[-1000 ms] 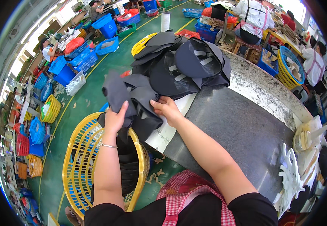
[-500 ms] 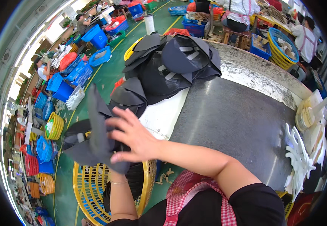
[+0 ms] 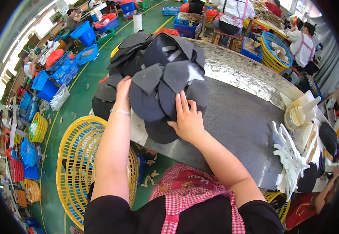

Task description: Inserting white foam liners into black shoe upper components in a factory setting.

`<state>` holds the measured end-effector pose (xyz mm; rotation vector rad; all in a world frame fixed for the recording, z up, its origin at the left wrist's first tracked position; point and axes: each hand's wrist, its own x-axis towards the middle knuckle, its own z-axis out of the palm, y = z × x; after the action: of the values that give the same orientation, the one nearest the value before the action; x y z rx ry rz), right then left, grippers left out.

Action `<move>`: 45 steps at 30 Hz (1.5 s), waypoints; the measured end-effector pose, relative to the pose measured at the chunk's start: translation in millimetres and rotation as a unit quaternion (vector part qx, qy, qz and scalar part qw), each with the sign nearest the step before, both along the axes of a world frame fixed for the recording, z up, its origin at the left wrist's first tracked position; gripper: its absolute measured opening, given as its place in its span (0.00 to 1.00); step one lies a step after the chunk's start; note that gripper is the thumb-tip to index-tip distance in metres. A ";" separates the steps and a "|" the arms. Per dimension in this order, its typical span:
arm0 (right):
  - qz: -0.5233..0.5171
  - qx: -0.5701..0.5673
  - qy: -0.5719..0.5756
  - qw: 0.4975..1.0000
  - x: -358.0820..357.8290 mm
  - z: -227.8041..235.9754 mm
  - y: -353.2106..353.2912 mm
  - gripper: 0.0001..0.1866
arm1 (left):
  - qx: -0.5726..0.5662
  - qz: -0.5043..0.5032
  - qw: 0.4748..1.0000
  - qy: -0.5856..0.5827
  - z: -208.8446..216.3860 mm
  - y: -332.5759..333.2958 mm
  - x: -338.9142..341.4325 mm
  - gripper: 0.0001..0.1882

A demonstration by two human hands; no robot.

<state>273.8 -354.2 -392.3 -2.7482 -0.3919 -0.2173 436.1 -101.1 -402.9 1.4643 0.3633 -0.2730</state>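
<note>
Dark grey and black curved pieces with flat flaps, possibly shoe uppers (image 3: 146, 99), lie in overlapping layers at the left end of the worktable. My left hand (image 3: 123, 90) is against the left side of these pieces, its fingers mostly hidden. Resting on their right side, my right hand (image 3: 189, 119) has its fingers stretched out and its thumb apart. A larger heap of similar dark pieces (image 3: 159, 50) sits just behind, some with pale strips. One white patch (image 3: 194, 73) shows beside the front pieces.
A dark mat (image 3: 239, 117) covers the worktable. At right stand a tub of pale paste with a brush (image 3: 296, 113) and white branching cut-outs (image 3: 288, 156). A yellow basket (image 3: 79, 132) stands at my left. Blue bins (image 3: 85, 34) line the green floor; people work beyond.
The dark pieces I held over the yellow basket are now on the worktable, in front of the heap. Both hands have moved forward and right, and the right hand now rests on the pieces.
</note>
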 end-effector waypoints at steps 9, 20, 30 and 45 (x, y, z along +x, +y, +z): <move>-0.021 0.271 -0.282 0.920 68.8 15.0 -37.1 0.20 | 0.458 -0.024 0.713 -0.530 40.0 -87.9 -158.2 0.32; 0.050 0.539 0.143 0.828 118.4 1.1 -24.7 0.18 | 0.640 -0.245 0.626 -0.373 -22.4 -123.0 -194.9 0.31; 0.186 0.534 0.043 0.824 67.7 37.9 -66.9 0.12 | 0.609 -0.331 0.639 -0.333 -19.1 -101.2 -177.1 0.25; -0.009 0.200 0.030 0.979 -116.2 23.8 -158.3 0.15 | 0.197 -0.296 0.875 -0.330 14.8 -250.3 -181.1 0.40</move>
<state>157.6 -512.5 -368.5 -2.3566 -0.2725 -0.1936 255.0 -351.5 -388.1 1.9468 -0.6366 -0.1682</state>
